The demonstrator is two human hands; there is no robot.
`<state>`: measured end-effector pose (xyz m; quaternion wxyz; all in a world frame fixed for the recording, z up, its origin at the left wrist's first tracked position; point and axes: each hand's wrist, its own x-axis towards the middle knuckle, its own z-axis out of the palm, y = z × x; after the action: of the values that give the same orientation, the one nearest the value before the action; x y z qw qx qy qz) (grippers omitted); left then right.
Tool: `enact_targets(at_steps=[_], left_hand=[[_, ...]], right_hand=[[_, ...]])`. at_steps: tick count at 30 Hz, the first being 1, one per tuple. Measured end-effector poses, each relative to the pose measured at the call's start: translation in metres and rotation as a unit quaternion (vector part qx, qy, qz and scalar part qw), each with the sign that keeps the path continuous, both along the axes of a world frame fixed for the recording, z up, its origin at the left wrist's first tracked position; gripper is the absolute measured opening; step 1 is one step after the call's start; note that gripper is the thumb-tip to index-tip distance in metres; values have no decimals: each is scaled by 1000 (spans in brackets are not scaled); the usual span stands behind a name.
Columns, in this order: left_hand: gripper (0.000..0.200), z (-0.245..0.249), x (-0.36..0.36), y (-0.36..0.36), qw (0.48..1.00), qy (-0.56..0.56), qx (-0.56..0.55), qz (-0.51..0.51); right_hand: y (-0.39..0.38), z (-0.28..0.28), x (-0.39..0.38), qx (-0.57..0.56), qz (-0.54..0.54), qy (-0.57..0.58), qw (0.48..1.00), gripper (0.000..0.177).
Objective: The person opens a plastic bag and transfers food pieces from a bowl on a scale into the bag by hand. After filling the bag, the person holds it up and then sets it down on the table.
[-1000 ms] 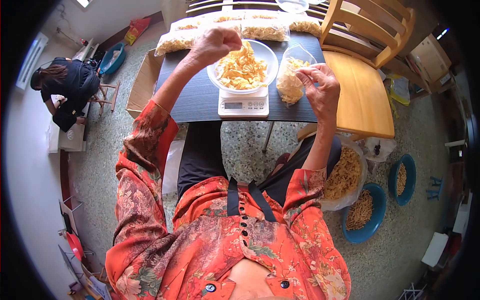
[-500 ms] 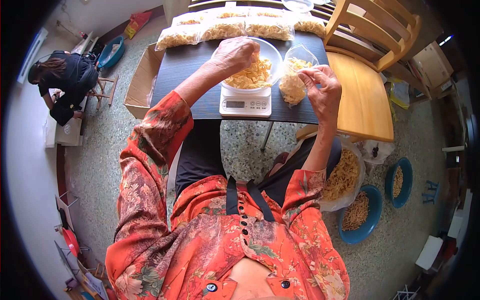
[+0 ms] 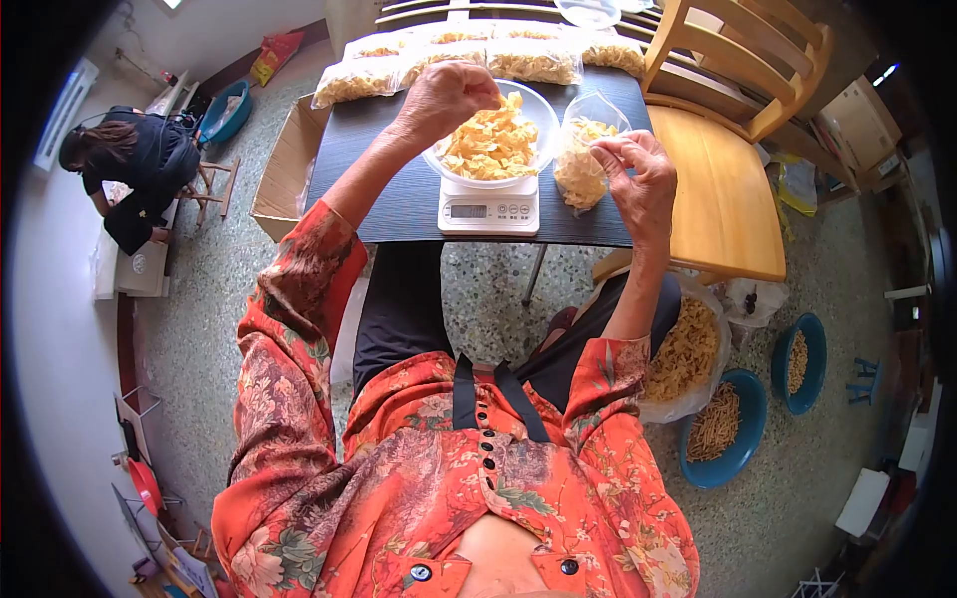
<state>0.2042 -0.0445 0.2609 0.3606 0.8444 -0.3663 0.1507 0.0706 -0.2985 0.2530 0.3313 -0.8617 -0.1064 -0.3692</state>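
Observation:
A white digital kitchen scale (image 3: 488,211) stands at the table's near edge and bears a translucent bowl (image 3: 544,120). Thin yellow chips (image 3: 488,145) are heaped inside the bowl. Above its left rim, my left hand (image 3: 454,98) is closed with fingertips pinched over the chips; what they hold, if anything, I cannot make out. To the bowl's right, a clear plastic bag (image 3: 581,171) stands upright, partly filled with the same chips. My right hand (image 3: 641,179) pinches the bag's right upper edge between thumb and fingers.
Filled bags (image 3: 535,62) lie in rows along the back of the dark table (image 3: 369,149). A wooden chair (image 3: 723,189) stands right, a cardboard box (image 3: 284,169) left. Below right are a lined tub of chips (image 3: 683,354) and blue basins (image 3: 743,439). Another person (image 3: 150,154) sits far left.
My left hand has risen out of the bowl and moved slightly up and left, uncovering more chips. My right hand stays at the bag's edge.

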Motion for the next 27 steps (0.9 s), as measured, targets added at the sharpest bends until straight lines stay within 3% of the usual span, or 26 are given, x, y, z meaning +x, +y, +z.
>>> enact_targets(at_steps=[2, 6, 7, 8, 9, 10, 15, 18, 19, 21, 23, 25, 27], left_hand=[[13, 1, 1, 5, 999, 33, -44, -3], [18, 15, -8, 12, 952, 269, -140, 46], [18, 12, -4, 15, 952, 268, -140, 45], [20, 6, 3, 19, 875, 398, -273, -32], [22, 6, 5, 21, 757, 510, -393, -108], [24, 6, 8, 21, 710, 559, -409, -128], [23, 11, -4, 0, 710, 561, -402, -140], [27, 22, -18, -25, 842, 431, -308, -102], [27, 27, -23, -33, 842, 432, -308, -103], [24, 35, -30, -47, 936, 291, -195, -40], [24, 34, -29, -59, 956, 241, -167, -24], [26, 28, -24, -70, 985, 106, -118, -67], [24, 27, -24, -73, 986, 94, -122, -59]], right_hand=[[-1, 0, 1, -3, 0, -1, 1000, 12], [-3, -1, 1, -27, 5, -14, 1000, 12], [-3, 0, 0, -27, 3, -12, 1000, 12], [-2, 0, 0, -27, 2, -13, 1000, 12], [-1, 0, -1, -8, 2, -5, 1000, 12], [0, 1, -1, 11, 2, 2, 1000, 12], [0, 1, -1, -12, -5, -7, 1000, 12], [-1, 2, -1, -11, 4, -8, 1000, 12], [-1, 2, 0, -6, 14, -12, 1000, 12], [0, 3, -1, -5, 16, -13, 1000, 12], [0, 3, -1, -4, 19, -14, 1000, 12], [0, 3, -1, -6, 22, -10, 1000, 13], [0, 2, -1, 4, 21, -9, 1000, 12]])
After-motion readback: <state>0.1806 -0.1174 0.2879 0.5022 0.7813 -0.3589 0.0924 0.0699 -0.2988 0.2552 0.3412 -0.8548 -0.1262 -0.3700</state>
